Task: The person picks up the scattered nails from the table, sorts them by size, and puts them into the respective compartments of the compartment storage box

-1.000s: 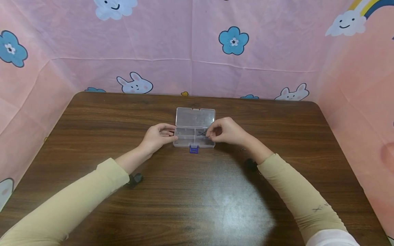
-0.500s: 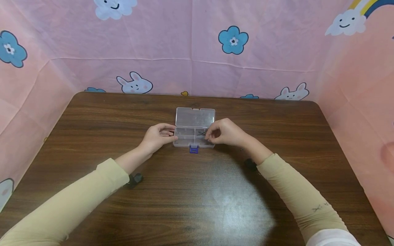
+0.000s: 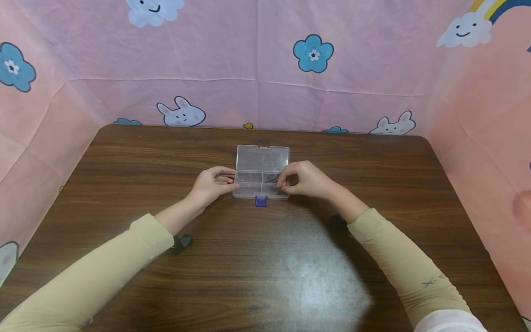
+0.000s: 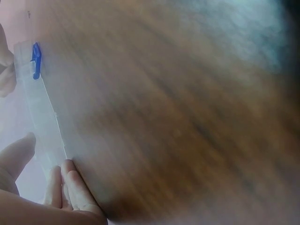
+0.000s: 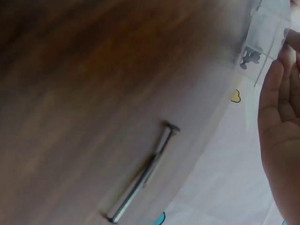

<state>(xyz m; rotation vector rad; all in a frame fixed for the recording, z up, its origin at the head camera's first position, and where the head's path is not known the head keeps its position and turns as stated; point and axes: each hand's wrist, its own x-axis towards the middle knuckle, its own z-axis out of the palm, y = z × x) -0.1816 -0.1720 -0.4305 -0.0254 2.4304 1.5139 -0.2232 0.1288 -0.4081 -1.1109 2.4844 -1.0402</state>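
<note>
A clear plastic compartment box (image 3: 248, 190) stands on the table with its lid (image 3: 263, 158) raised at the back. Its blue latch (image 3: 261, 201) hangs down in front. My left hand (image 3: 210, 185) grips the left end, thumb at the front corner and fingers along the side. Over the right end, my right hand (image 3: 306, 179) has curled fingers, thumb and forefinger tips close together at the compartments. Whether those fingertips pinch anything is hidden. Thin dark metal pieces (image 3: 271, 180) lie in the back right compartment. In the right wrist view they are small and blurred (image 5: 250, 57).
A thin metal rod with wider ends (image 5: 144, 173) lies on the tabletop in the right wrist view. Behind the wooden table (image 3: 207, 276) hangs a pink patterned cloth (image 3: 232, 55). Dark wrist devices (image 3: 182, 241) sit at both sleeves.
My right hand has shifted slightly left and down at the right compartments, then stays nearly still. The left hand keeps its place on the box.
</note>
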